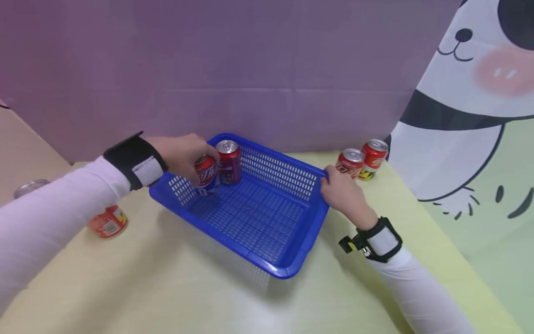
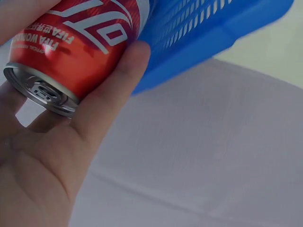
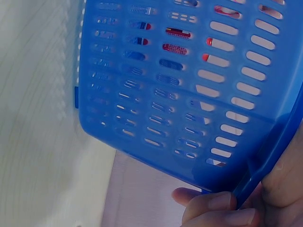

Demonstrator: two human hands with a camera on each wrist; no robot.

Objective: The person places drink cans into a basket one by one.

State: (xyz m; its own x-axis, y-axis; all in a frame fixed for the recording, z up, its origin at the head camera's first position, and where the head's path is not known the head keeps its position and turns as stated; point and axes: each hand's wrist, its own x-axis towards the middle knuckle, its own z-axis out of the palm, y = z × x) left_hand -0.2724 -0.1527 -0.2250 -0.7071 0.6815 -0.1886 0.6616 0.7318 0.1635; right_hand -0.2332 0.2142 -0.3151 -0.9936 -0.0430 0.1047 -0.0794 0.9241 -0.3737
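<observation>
A blue plastic basket (image 1: 254, 218) with slotted walls sits at an angle on the table, a shadow under its near edge. Inside its far left corner my left hand (image 1: 183, 152) grips a red and blue soda can (image 1: 207, 176), thumb and fingers on opposite sides. The left wrist view shows this can's silver top (image 2: 42, 90) toward the palm. Right beside it in the basket stands another soda can (image 1: 230, 167), upright. My right hand (image 1: 345, 192) holds the basket's right rim, with fingers curled over it in the right wrist view.
Beyond my right hand stand two red soda cans, one (image 1: 351, 157) partly hidden by the hand, the other (image 1: 374, 160) just behind. On the left, my sleeve partly covers a red can (image 1: 109, 222) and another can (image 1: 31, 187). A purple cloth backdrop (image 1: 250, 69) borders the table's far side.
</observation>
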